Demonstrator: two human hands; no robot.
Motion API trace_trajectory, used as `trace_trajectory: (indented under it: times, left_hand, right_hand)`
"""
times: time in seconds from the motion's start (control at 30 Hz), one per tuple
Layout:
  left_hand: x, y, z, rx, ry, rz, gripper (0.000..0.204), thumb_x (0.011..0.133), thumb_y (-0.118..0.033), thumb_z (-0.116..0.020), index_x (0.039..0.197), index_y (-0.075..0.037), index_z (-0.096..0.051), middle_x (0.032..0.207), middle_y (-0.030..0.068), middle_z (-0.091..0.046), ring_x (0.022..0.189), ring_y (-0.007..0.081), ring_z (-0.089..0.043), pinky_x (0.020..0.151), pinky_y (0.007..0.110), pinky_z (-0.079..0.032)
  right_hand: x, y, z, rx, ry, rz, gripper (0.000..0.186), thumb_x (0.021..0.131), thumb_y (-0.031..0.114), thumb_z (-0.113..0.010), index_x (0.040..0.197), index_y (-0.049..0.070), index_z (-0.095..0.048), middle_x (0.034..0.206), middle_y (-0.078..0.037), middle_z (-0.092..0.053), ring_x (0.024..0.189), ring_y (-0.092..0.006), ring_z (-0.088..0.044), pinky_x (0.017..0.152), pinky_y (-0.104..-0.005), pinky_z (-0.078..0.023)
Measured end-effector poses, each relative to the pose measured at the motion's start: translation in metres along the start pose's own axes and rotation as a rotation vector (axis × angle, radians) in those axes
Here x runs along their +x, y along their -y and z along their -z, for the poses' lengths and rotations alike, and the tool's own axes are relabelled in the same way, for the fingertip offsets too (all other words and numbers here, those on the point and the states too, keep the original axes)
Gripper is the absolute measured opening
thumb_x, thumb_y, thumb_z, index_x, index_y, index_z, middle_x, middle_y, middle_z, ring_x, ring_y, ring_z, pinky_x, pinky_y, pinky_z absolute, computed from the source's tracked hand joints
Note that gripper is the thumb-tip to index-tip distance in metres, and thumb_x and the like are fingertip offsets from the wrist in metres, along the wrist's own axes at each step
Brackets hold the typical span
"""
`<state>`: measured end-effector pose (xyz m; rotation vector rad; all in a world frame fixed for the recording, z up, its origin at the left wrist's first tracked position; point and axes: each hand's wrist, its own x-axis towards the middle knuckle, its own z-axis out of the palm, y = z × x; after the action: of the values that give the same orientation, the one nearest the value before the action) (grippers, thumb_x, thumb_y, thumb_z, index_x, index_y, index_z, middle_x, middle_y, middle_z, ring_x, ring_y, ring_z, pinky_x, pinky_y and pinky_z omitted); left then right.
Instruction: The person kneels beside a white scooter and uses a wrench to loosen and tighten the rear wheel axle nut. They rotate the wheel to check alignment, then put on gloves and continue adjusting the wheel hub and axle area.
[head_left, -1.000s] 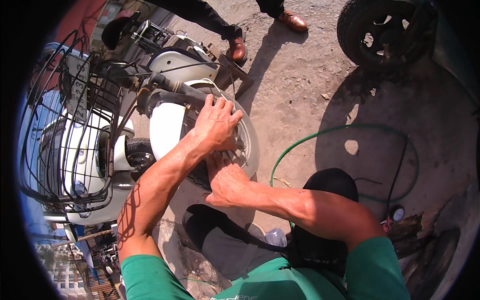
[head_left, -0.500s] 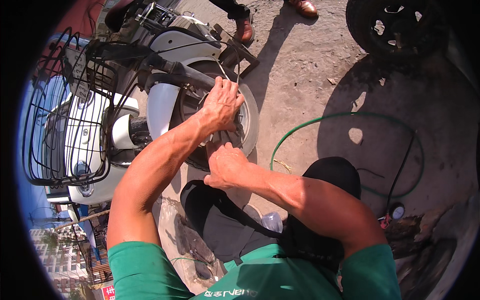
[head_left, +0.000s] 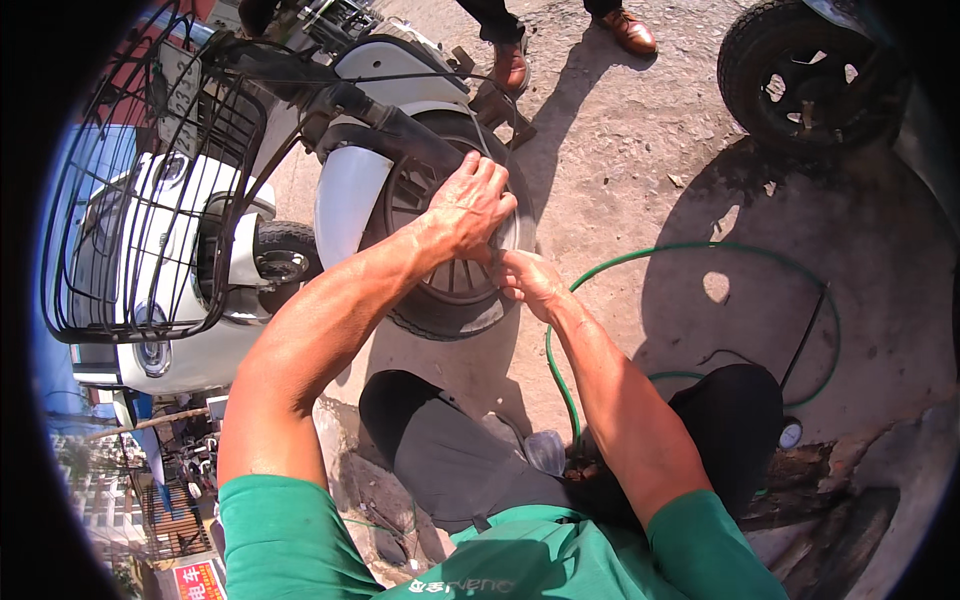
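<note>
The left hand (head_left: 468, 205) arches over the near face of the wheel (head_left: 453, 285), knuckles up and fingers curled down toward the rim; the right hand (head_left: 530, 278) comes in from the other side just below it, its fingers bent inward beside the left thumb. Each grip is folded, but the fingertips are hidden, so I cannot tell whether either is clamped on the rim or on some small part between them. The wheel lies in front of the person, near the middle of the view, with its spokes and the lower arc of its dark tyre (head_left: 445, 322) showing under the forearms. A black fork (head_left: 410, 135) reaches down to it from the upper left, and a white fender (head_left: 350, 195) covers its left side. Farther left hangs a black wire basket (head_left: 120, 337), with a white vehicle (head_left: 210, 345) behind it. Below the hands are the person's legs in dark trousers (head_left: 440, 430), and a clear cup (head_left: 545, 453) lies near them. To the right, a green hose (head_left: 690, 247) loops over the ground (head_left: 600, 180), with a round gauge (head_left: 790, 432) near its lower end. At the top stand another person's brown shoes (head_left: 630, 32); a second wheel (head_left: 810, 85) occupies the upper right corner.
</note>
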<state>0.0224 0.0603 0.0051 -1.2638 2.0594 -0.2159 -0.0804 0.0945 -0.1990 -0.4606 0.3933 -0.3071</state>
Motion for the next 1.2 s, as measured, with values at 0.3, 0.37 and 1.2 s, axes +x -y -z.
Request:
trace_trajectory:
  times: [0.3, 0.37, 1.2]
  left_hand:
    - [0.0, -0.002, -0.003, -0.05, -0.052, -0.018, 0.073, 0.049, -0.042, -0.09, 0.109, -0.005, -0.071, 0.116, 0.0202, -0.058, 0.116, 0.0364, -0.055, 0.113, 0.049, -0.034]
    - [0.0, -0.002, -0.001, -0.058, -0.044, -0.011, 0.07, 0.051, -0.041, -0.088, 0.108, -0.004, -0.071, 0.117, 0.022, -0.059, 0.115, 0.0377, -0.056, 0.113, 0.05, -0.035]
    - [-0.003, -0.003, -0.015, -0.011, -0.159, -0.012, 0.066, 0.055, -0.041, -0.091, 0.108, -0.006, -0.071, 0.115, 0.0168, -0.058, 0.115, 0.0341, -0.053, 0.111, 0.048, -0.034]
  right_hand:
    - [-0.008, -0.017, 0.002, 0.143, 0.092, 0.034, 0.05, 0.1, 0.045, -0.068, 0.129, 0.005, -0.066, 0.119, -0.012, -0.073, 0.101, -0.0215, -0.071, 0.083, -0.0319, -0.054]
    - [-0.01, -0.021, -0.005, 0.202, 0.052, 0.025, 0.053, 0.099, 0.045, -0.069, 0.131, 0.003, -0.065, 0.119, -0.014, -0.072, 0.104, -0.0242, -0.07, 0.087, -0.0349, -0.054]
    - [-0.01, -0.031, -0.026, -0.465, -0.353, 0.484, 0.029, 0.101, 0.024, -0.065, 0.112, -0.002, -0.071, 0.087, -0.006, -0.068, 0.082, -0.0175, -0.064, 0.078, -0.0321, -0.049]
